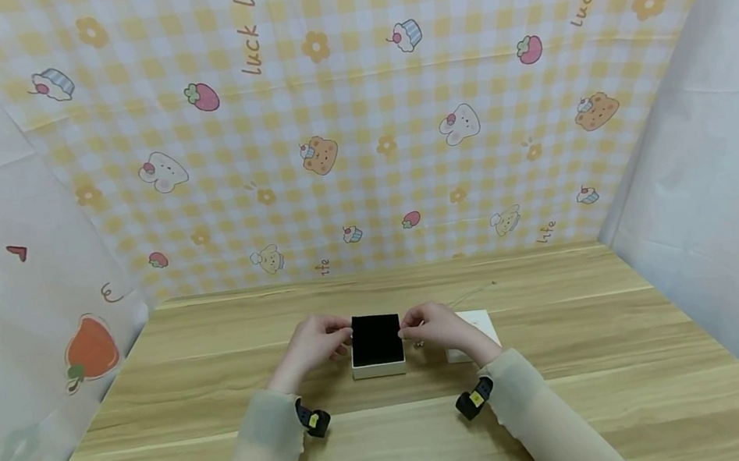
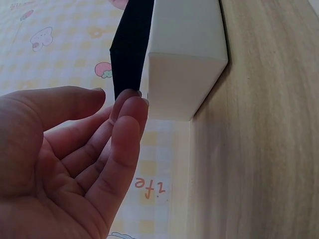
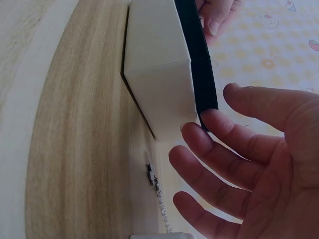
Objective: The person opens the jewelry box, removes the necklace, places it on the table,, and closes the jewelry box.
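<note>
A white box (image 1: 379, 371) stands on the table with a black pad (image 1: 376, 339) at its top. In both wrist views the pad sticks out above the rim. At its left edge, my left hand (image 1: 317, 342) has its fingertips right at the pad's side, thumb apart. My right hand (image 1: 434, 324) is at the opposite edge, index fingertip against the pad's corner and the other fingers spread loosely. Beside the box in the right wrist view lies a sparkling silver chain (image 3: 162, 204) with a clasp.
Right of the box is a second white box-shaped piece (image 1: 480, 319), partly hidden by my right forearm. A thin strand (image 1: 467, 296) runs across the table behind it. The wooden table (image 1: 400, 447) meets a checked cloth backdrop (image 1: 352, 107) at the back.
</note>
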